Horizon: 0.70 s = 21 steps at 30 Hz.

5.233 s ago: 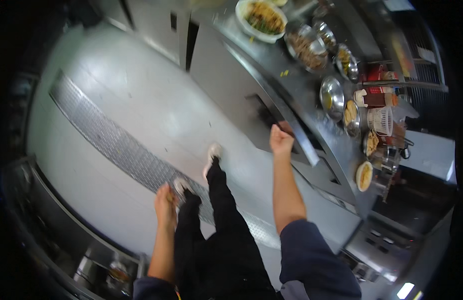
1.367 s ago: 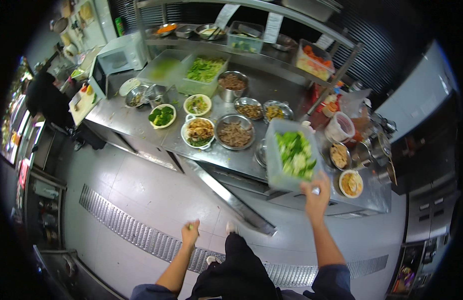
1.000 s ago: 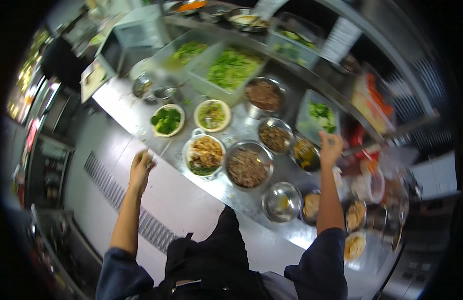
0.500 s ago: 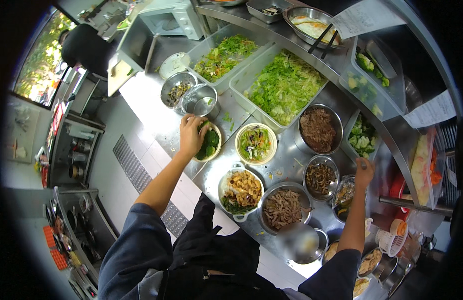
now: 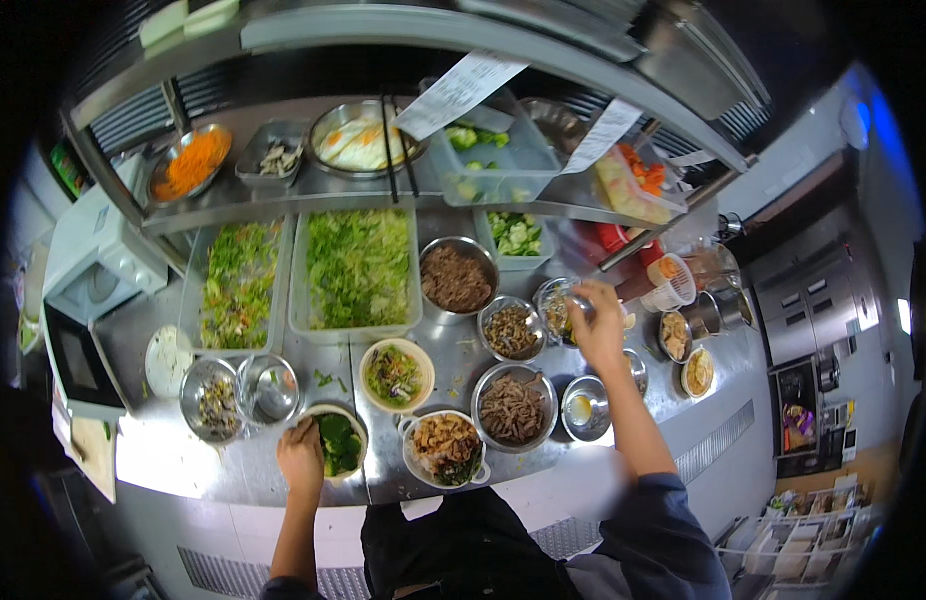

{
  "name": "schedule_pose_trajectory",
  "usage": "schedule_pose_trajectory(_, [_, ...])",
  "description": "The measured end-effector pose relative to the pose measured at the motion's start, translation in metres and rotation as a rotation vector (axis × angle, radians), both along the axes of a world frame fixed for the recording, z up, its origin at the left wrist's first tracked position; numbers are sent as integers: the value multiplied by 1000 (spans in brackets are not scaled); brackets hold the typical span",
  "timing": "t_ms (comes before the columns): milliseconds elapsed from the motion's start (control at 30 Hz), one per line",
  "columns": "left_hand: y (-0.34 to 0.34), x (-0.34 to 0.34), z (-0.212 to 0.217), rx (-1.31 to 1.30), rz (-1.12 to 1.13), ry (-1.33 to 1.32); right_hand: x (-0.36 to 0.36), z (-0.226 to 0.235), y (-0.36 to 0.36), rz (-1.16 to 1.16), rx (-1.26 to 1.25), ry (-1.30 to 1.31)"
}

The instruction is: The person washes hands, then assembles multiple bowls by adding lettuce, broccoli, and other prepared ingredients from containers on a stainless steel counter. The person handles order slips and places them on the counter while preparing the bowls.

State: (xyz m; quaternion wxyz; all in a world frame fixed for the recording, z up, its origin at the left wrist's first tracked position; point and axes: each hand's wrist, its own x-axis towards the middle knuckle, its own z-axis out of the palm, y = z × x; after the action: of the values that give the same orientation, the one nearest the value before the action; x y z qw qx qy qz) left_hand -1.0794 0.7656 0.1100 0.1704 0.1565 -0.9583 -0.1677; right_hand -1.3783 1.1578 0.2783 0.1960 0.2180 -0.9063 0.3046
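My left hand (image 5: 301, 456) is at the left rim of a round bowl (image 5: 362, 450) of dark green vegetables (image 5: 338, 443). Its fingers are curled over the rim. My right hand (image 5: 597, 322) reaches above a steel bowl (image 5: 555, 308) partly covered with clear film, thumb and fingers apart; nothing shows between them. Between my hands sit a pale bowl of mixed salad (image 5: 393, 376) and a white two-handled bowl with chopped meat and greens (image 5: 446, 448). Sliced cooked meat (image 5: 515, 408) and dark cooked pieces (image 5: 513, 331) fill steel bowls near my right forearm.
Clear tubs of shredded lettuce (image 5: 358, 268) and mixed salad (image 5: 241, 280) line the back, beside a steel pot of minced meat (image 5: 457, 279). Overhead, a steel shelf (image 5: 283, 212) carries fried eggs (image 5: 358, 140), chopsticks and paper slips. A microwave (image 5: 103, 255) stands left.
The view has swung to the right. My right hand has moved from near the tub of cut green vegetables to above the film-covered bowl. My left hand has drawn back to the bowl's rim.
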Motion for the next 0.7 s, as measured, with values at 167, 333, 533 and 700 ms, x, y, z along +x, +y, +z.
schedule_pose_trajectory(167, [-1,6,5,30,-86,-41,-88,80,-24,-123,-67,212])
schedule_pose_trajectory(333, [41,1,50,135,154,37,-100,93,-78,441,-67,147])
schedule_pose_trajectory(533, [145,-32,77,333,88,109,-229,102,-202,522,446,-196])
schedule_pose_trajectory(700, [175,2,71,384,375,72,-268,79,-246,481,957,148])
